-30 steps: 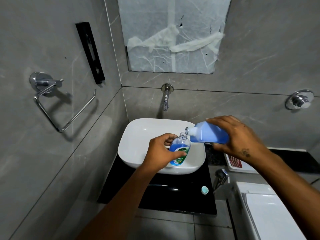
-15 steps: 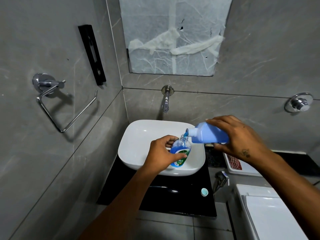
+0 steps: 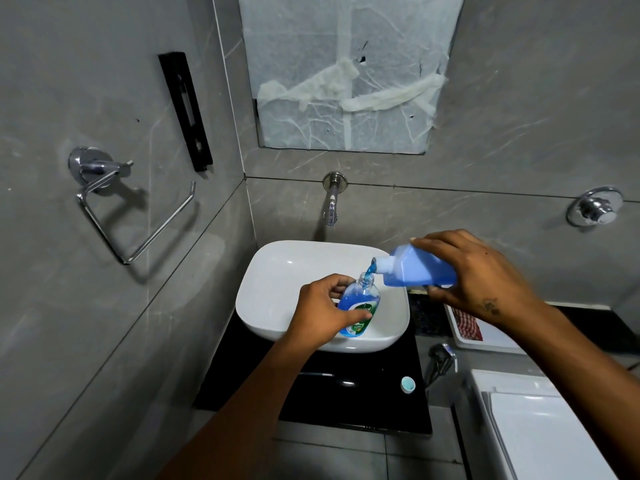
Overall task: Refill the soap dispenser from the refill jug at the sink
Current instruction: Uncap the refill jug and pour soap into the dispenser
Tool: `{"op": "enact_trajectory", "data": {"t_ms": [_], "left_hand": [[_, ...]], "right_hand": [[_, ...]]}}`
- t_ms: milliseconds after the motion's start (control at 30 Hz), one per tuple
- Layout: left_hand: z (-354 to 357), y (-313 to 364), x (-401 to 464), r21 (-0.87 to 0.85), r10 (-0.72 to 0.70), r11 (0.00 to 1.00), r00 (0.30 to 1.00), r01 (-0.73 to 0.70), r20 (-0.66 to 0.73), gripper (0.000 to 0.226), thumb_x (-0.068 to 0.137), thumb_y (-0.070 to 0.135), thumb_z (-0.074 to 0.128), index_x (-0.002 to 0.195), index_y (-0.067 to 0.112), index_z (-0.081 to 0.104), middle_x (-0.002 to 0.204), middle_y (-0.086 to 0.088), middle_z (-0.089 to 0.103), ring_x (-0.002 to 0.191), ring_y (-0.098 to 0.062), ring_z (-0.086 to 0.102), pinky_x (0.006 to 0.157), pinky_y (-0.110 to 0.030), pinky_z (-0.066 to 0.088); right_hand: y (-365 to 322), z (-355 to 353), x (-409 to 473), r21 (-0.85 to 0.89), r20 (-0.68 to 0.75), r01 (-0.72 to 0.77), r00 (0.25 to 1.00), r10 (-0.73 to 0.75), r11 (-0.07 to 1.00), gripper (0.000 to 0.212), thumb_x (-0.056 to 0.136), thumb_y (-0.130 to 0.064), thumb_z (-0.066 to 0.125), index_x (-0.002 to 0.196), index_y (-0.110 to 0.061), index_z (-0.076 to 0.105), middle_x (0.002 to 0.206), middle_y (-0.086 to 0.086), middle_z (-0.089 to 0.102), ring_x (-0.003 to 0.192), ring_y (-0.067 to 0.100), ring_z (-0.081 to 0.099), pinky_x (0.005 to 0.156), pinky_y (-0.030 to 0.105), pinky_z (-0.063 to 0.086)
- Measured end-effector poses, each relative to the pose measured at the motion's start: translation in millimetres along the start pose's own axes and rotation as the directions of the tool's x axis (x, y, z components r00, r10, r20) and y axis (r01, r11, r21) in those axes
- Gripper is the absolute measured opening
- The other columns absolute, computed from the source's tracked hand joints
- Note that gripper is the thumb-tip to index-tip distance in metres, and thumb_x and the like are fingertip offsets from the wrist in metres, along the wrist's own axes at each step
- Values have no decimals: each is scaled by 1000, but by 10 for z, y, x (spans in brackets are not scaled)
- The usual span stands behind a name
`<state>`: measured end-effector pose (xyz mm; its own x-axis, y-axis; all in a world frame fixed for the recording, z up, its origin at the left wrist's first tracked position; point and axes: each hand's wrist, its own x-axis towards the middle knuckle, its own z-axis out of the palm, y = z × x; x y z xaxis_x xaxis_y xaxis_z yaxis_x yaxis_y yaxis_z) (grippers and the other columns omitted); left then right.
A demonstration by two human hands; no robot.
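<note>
My left hand [image 3: 322, 315] is wrapped around the soap dispenser [image 3: 358, 306], thumb across its front label and fingers curled behind, holding it upright over the white sink basin [image 3: 277, 289]. My right hand [image 3: 474, 275] grips the refill jug [image 3: 419, 270] from above and behind, fingers over the top and thumb underneath, with the jug tipped nearly on its side and its neck pointing left and down.

I can see a thin stream of blue soap [image 3: 370, 271] running from the jug's mouth into the dispenser's open neck; the two openings are near each other but not touching. The dispenser is clear, with blue liquid filling most of its body, and it carries no pump or cap. The jug looks full of lighter blue liquid.

The basin sits on a black counter [image 3: 242, 375], below a chrome wall tap [image 3: 331, 206]. A small round teal cap [image 3: 408, 384] lies on the counter's right front part, well apart from both bottles. To the right of the basin I see a white tray [image 3: 485, 339] with something red and patterned in it, partly hidden by my right forearm. On the left wall hangs a chrome towel ring [image 3: 135, 216], and above the tap is a covered mirror [image 3: 346, 71] taped over with white sheeting.
</note>
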<state>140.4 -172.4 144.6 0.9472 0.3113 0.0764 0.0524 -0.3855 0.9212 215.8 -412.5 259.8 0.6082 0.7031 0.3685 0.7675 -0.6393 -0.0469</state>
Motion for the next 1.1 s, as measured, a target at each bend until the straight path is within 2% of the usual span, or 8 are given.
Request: {"op": "enact_trajectory", "data": {"t_ms": [233, 300, 433, 600, 833, 1100], "left_hand": [[0, 7, -23, -6, -28, 1000, 1000, 28, 2, 46, 60, 31, 98, 92, 39, 65, 86, 29, 68, 81, 20, 63, 59, 0, 47], [5, 2, -22, -6, -26, 1000, 1000, 26, 2, 46, 60, 31, 98, 91, 39, 65, 86, 29, 68, 80, 20, 63, 59, 1, 47], [19, -22, -12, 1, -23, 1000, 1000, 23, 1, 47, 61, 33, 97, 97, 37, 67, 89, 28, 69, 80, 5, 70, 65, -4, 53], [28, -58, -21, -12, 11, 1000, 1000, -11, -17, 47, 60, 27, 99, 93, 36, 68, 87, 24, 71, 79, 13, 66, 69, -7, 55], [34, -76, -17, -14, 7, 1000, 1000, -7, -30, 45, 58, 26, 99, 83, 42, 65, 83, 25, 71, 78, 15, 65, 64, -4, 52], [27, -94, -10, -27, 6, 1000, 1000, -7, -29, 45, 58, 27, 99, 83, 43, 65, 83, 25, 71, 77, 14, 65, 65, -5, 53]], "right_hand": [[9, 7, -8, -14, -13, 16, 1000, -17, 1000, 80, 63, -29, 88, 136, -23, 55, 129, 6, 61, 115, 30, 57, 87, 42, 51], [16, 13, -9, -24, -19, 20, 1000, -21, 1000, 81, 63, -29, 87, 136, -23, 54, 128, 5, 61, 114, 29, 57, 86, 42, 51], [30, 17, -15, -26, -27, 23, 999, -23, 999, 81, 62, -28, 88, 136, -23, 54, 127, 6, 61, 114, 30, 57, 85, 44, 51], [41, 7, -1, -28, -34, 40, 999, -41, 999, 80, 62, -26, 88, 135, -21, 56, 126, 7, 63, 112, 32, 59, 85, 44, 52], [58, -15, 15, -29, -49, 45, 998, -46, 999, 76, 64, -26, 86, 134, -21, 57, 125, 7, 63, 112, 31, 59, 87, 43, 51], [72, -5, 31, -39, -67, 65, 995, -67, 997, 75, 62, -22, 86, 132, -19, 59, 123, 7, 64, 110, 32, 60, 86, 42, 51]]}}
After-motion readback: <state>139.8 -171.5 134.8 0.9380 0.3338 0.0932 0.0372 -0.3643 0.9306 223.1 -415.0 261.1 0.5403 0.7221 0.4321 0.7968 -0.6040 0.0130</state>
